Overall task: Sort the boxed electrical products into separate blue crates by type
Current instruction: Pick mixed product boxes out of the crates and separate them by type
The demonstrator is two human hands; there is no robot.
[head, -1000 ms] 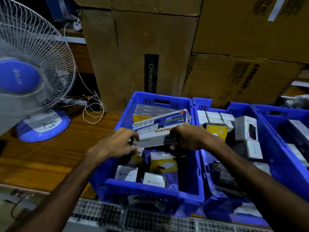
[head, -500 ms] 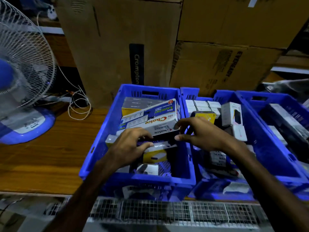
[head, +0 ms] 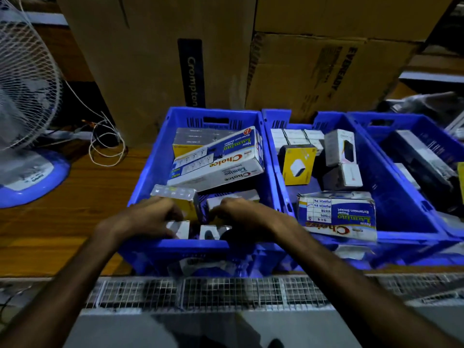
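Three blue crates stand side by side. In the left crate (head: 150,172), two long white-and-blue extension-socket boxes (head: 218,169) lean across the back over grey-and-yellow boxes. Both my hands reach into its near end. My left hand (head: 148,219) curls around a small white box (head: 180,228), beside a grey-and-yellow box (head: 175,197). My right hand (head: 243,214) is curled, with its fingertips against another small white box (head: 233,197); its grip is hidden. The middle crate (head: 414,234) holds a long extension-socket box (head: 336,217), a yellow box (head: 297,164) and white boxes (head: 339,146).
The right crate (head: 401,121) holds dark long boxes. A blue-and-white table fan (head: 25,96) stands at the left on the wooden table, with a coiled white cable (head: 105,146) beside it. Big cardboard cartons (head: 150,59) wall off the back. Wire mesh (head: 200,292) runs along the near edge.
Both hands have left the long extension-socket boxes at the back and dropped to the small boxes at the near end of the left crate. The view has tilted down.
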